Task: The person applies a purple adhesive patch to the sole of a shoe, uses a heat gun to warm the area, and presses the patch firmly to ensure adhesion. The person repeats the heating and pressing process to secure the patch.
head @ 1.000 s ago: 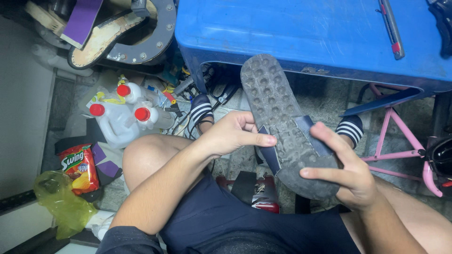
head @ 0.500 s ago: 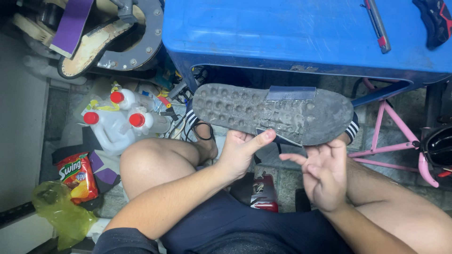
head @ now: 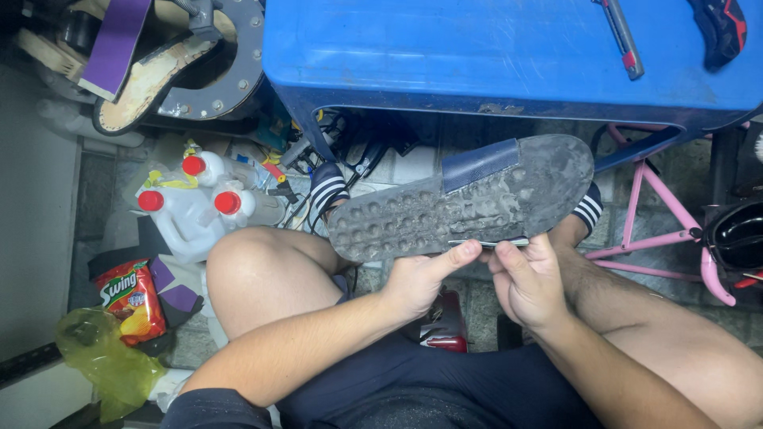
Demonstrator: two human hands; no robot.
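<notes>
A worn grey shoe sole (head: 445,210) with a blue patch near its heel lies sideways in front of me, tread up, held over my knees. My left hand (head: 421,278) grips its lower edge with the thumb pressed on the rim. My right hand (head: 528,278) pinches the same edge just to the right, fingers on a thin strip along the rim. Both hands sit below the sole, close together.
A blue plastic table (head: 477,56) stands ahead with a red-handled tool (head: 624,40) on it. White jugs with red caps (head: 191,206) stand at the left, with a snack bag (head: 131,298) and a yellow plastic bag (head: 99,357) nearer. A pink metal frame (head: 660,230) is at the right.
The sole has been turned from pointing up and away to lying flat sideways. Both hands have shifted from its sides to its lower edge.
</notes>
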